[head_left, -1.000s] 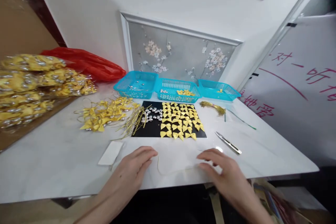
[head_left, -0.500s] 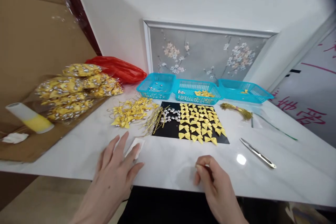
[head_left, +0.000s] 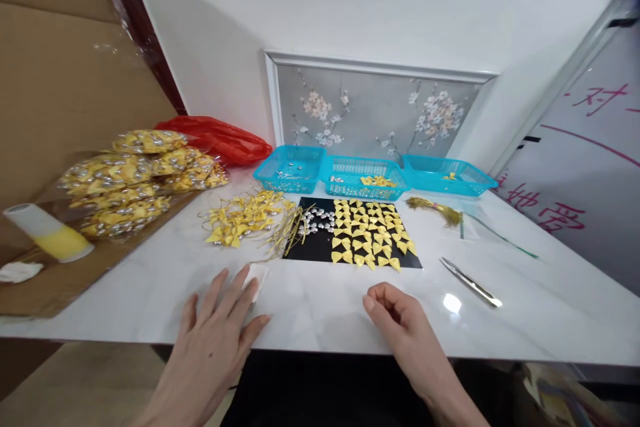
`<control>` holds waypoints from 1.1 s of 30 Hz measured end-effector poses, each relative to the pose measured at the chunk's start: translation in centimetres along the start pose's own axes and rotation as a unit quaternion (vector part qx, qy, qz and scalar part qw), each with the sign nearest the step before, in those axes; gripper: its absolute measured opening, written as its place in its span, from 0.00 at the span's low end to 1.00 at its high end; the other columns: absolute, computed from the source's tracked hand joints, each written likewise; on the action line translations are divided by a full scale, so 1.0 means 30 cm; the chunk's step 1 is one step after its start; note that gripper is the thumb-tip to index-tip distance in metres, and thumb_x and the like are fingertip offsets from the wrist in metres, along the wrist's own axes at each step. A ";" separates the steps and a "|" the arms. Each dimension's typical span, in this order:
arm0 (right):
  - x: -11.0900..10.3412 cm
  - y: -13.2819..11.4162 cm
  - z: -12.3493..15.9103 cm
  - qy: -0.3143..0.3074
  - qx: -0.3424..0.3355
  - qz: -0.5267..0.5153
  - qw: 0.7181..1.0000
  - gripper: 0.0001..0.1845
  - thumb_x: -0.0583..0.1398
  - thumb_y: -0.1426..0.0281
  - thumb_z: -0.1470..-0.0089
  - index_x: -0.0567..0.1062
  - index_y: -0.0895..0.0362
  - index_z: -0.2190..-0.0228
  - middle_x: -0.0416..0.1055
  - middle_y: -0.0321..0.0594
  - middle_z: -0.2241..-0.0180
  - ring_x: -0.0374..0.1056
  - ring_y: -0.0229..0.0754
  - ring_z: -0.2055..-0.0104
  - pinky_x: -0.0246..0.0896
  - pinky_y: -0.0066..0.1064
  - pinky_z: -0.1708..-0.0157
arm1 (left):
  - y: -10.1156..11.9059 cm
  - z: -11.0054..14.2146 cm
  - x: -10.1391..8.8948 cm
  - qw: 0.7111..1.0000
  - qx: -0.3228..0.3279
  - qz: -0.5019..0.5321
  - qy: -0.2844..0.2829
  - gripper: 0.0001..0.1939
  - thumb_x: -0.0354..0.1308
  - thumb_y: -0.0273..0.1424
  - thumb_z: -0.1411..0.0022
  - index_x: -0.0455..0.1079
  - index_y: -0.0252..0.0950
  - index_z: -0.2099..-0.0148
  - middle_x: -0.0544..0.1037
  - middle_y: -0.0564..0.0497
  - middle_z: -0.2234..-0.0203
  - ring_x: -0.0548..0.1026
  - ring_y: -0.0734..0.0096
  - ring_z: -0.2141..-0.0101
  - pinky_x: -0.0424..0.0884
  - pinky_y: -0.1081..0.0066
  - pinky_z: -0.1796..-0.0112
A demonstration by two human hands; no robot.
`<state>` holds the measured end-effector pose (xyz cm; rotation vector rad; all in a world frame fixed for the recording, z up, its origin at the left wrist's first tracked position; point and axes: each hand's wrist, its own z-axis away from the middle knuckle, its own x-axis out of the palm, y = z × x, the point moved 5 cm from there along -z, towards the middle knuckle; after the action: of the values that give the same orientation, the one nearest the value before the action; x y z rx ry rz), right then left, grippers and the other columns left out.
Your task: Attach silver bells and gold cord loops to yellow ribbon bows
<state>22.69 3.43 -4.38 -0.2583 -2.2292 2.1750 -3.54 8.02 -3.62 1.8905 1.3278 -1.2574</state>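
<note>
Two bare hands are hanging out at the near side of the white bench [head_left: 310,310]. The left hand [head_left: 215,333] is lying palm down with its fingers [head_left: 234,292] spread apart, and it's partly covering a small white piece [head_left: 259,275]. Can't really tell if it's pressing on it. The right hand [head_left: 407,327] is curling up, fingers [head_left: 383,302] together with the thumb tucked against them; can't tell if anything thin is sitting in there.

Just beyond them, yellow bows [head_left: 365,235] are sitting in rows on a black mat [head_left: 306,251], with silver beads [head_left: 317,220] clustering to their left. Some gold ties [head_left: 285,233] are overlapping the mat's left edge, and a messy bow pile [head_left: 240,217] is lying left of those.

Three blue baskets [head_left: 365,188] are lining up behind. Over on the right, a gold bundle [head_left: 437,209] is lying near a green strand [head_left: 505,240], and a metal cutter [head_left: 470,282] is resting closer in.
</note>
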 end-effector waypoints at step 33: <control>0.058 -0.067 0.034 -0.056 -0.044 0.035 0.997 0.13 0.58 0.60 0.40 0.71 0.56 0.70 0.53 0.28 0.79 0.49 0.34 0.77 0.45 0.26 0.76 | 0.250 -0.079 -0.062 0.698 -0.152 0.689 -0.121 0.14 0.58 0.38 0.36 0.69 0.39 0.74 0.72 0.55 0.74 0.68 0.72 0.72 0.66 0.76 0.69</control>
<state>20.62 2.60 -2.60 -0.2235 -2.4145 2.1810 4.07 6.13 -1.68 1.6471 -0.2221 -0.3585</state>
